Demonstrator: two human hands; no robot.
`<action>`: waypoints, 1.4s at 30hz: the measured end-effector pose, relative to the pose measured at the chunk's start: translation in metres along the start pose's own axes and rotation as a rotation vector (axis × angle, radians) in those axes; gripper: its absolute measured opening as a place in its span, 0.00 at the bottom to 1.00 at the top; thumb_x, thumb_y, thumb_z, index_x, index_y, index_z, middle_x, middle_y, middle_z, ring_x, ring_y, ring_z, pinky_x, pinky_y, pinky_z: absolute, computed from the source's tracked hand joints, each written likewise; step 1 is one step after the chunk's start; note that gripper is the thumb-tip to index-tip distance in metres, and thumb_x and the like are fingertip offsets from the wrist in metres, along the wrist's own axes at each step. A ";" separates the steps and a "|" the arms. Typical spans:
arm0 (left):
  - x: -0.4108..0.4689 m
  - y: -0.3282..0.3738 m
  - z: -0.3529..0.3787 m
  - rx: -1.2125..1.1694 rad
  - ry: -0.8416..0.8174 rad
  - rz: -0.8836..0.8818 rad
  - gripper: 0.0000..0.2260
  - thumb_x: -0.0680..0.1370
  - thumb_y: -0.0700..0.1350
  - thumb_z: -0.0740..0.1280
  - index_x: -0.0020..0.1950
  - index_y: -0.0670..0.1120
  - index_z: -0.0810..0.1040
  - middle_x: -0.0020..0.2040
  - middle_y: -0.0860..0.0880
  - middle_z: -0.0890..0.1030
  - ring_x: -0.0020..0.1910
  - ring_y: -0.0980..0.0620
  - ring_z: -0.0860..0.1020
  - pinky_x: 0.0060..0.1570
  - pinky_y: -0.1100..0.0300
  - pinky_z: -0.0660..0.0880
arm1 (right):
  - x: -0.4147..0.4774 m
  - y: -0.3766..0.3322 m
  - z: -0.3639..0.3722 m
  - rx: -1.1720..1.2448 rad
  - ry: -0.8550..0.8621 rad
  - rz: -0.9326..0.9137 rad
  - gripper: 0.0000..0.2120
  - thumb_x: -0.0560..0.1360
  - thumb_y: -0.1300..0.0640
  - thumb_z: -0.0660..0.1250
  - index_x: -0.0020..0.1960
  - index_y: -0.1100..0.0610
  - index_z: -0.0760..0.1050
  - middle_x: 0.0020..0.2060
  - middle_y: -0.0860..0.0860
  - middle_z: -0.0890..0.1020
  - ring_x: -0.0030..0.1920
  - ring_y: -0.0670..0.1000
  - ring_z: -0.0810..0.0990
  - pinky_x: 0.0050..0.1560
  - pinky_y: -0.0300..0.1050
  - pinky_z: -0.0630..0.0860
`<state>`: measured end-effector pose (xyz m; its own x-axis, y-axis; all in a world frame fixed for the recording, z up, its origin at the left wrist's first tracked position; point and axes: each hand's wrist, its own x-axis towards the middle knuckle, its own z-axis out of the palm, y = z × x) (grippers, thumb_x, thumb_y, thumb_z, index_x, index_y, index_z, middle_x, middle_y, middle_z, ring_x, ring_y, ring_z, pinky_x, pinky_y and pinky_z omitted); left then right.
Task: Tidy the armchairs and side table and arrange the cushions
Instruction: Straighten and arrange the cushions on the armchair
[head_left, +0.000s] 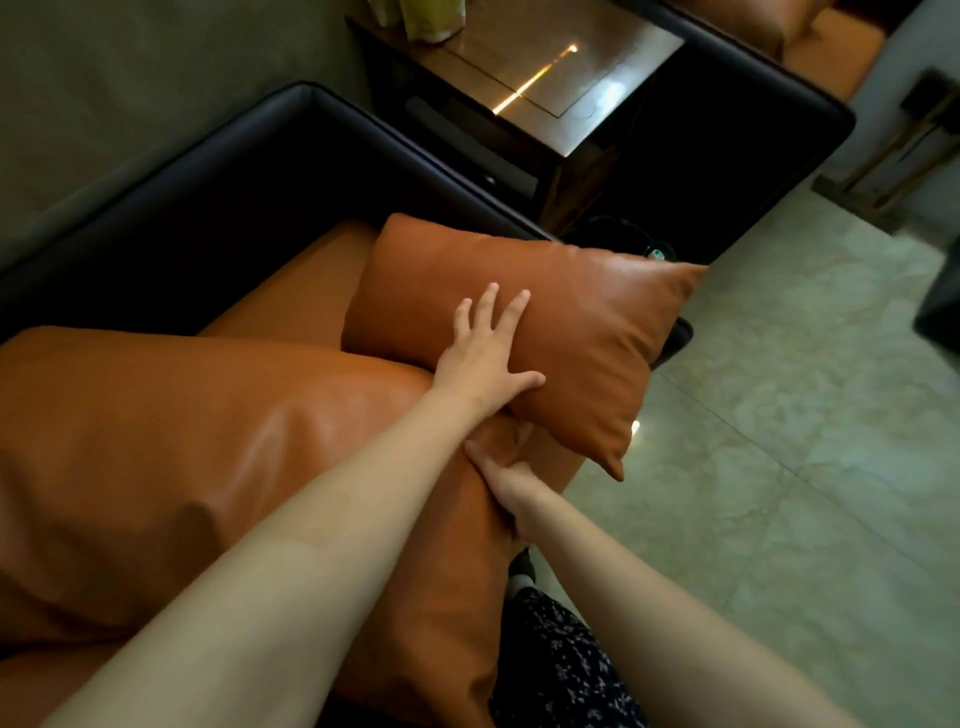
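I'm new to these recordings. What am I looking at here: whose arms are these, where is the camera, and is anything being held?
There is no machine here. One camera sits on a person's head and looks down at their own bare arms. The left hand lies flat, fingers spread, on the small orange cushion. The right hand grips the edge of the large orange cushion, which lies on the seat of the dark-framed armchair. Behind stand a dark side table and a second armchair. The floor is pale tile.
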<state>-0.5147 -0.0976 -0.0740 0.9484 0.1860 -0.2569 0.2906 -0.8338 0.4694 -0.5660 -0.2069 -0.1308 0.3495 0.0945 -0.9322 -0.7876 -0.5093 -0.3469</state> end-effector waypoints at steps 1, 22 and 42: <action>-0.001 0.002 0.001 0.006 0.012 -0.008 0.42 0.73 0.59 0.70 0.78 0.58 0.47 0.79 0.51 0.44 0.77 0.42 0.44 0.62 0.44 0.71 | -0.004 0.002 0.003 -0.005 0.000 -0.011 0.51 0.68 0.30 0.66 0.78 0.57 0.49 0.74 0.55 0.62 0.72 0.59 0.64 0.68 0.55 0.65; -0.001 -0.018 0.028 0.053 -0.150 0.139 0.27 0.77 0.53 0.66 0.74 0.55 0.61 0.77 0.52 0.54 0.75 0.46 0.51 0.65 0.44 0.69 | -0.009 0.038 -0.026 0.363 0.157 0.010 0.58 0.63 0.35 0.75 0.78 0.54 0.42 0.75 0.55 0.58 0.72 0.60 0.63 0.67 0.58 0.66; 0.126 0.000 -0.024 0.533 -0.483 0.233 0.61 0.60 0.59 0.79 0.78 0.57 0.39 0.79 0.51 0.43 0.78 0.49 0.41 0.75 0.48 0.47 | 0.029 -0.070 -0.153 0.284 0.534 -0.257 0.65 0.61 0.44 0.80 0.77 0.46 0.32 0.75 0.59 0.55 0.72 0.62 0.64 0.69 0.59 0.65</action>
<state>-0.3921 -0.0615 -0.0865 0.7811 -0.1724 -0.6002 -0.1279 -0.9849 0.1164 -0.4233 -0.2992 -0.1180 0.6904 -0.2917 -0.6620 -0.7235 -0.2746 -0.6334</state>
